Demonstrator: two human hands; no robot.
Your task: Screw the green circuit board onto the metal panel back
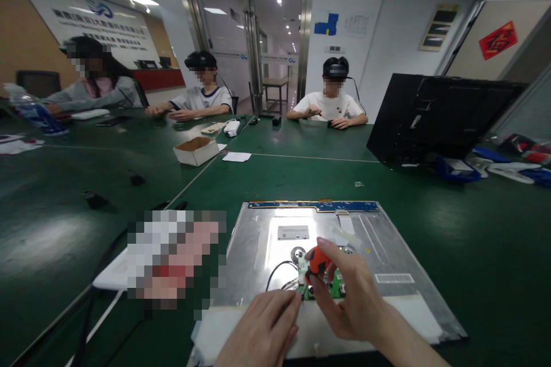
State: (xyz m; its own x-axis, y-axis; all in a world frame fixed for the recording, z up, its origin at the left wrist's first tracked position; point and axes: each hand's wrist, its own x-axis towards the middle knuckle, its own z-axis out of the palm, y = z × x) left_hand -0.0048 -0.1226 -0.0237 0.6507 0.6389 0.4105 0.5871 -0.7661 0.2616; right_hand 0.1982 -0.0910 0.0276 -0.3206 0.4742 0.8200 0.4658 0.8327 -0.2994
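A flat metal display panel point(271, 241) lies back side up on the green table before me, with a blue circuit strip point(353, 206) along its far edge. On its middle sits a small green circuit board point(338, 288), partly covered by my hands. My right hand point(355, 292) grips an orange and black screwdriver point(318, 261) above this board; its tip is hidden. At the board's left edge, my left hand point(269, 321) has its fingers pressed together, and what they pinch, if anything, is out of sight. Black wires point(275, 272) curve out from the board's left side.
A black monitor point(430, 117) stands at the right, beside a blue tray point(458, 169). An open cardboard box point(196, 152) sits beyond the panel. Left of the panel is a blurred-out white item point(114, 269) with cables. Three people sit across the table; a bottle point(37, 112) lies far left.
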